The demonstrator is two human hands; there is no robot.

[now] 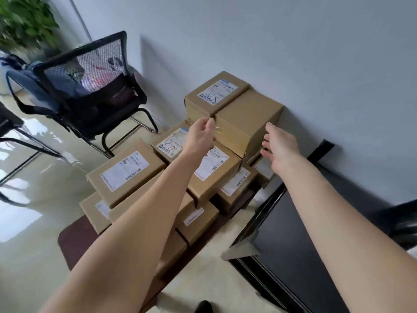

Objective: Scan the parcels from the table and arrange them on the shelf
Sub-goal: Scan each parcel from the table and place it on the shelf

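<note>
parcels: stacked cardboard lot, both hands reaching in

parcels [158, 177]: rectangular boxes of plain brown corrugated cardboard, matte, square-edged, most bearing a white printed label with barcodes. they are piled in several layers on a low dark reddish-brown table [74, 240] with a rounded corner, set against a pale smooth wall [293, 53].

plain box [246, 123]: the largest face in the pile, unlabelled on its visible sides, sitting high in the stack near the wall. just behind it, a labelled box [216, 91] with blue handwriting on its label.

another labelled box [169, 143] with handwritten marks lies just under the left forearm.

left hand [202, 134]: bare, reaching toward the plain box's left corner, fingers loosely curled, holding nothing; whether it touches the cardboard cannot be told.

right hand [279, 145]: bare, palm turned inward beside the plain box's right edge, fingers spread apart and relaxed, gripping nothing.

mesh chair [90, 86]: black net back, bent metal legs, standing on glossy pale floor tiles left of the pile.

dark cabinet [293, 245]: smooth black top, grey edge, right of the table.

potted plant [24, 19]: green leaves, blurred, far left.
</note>
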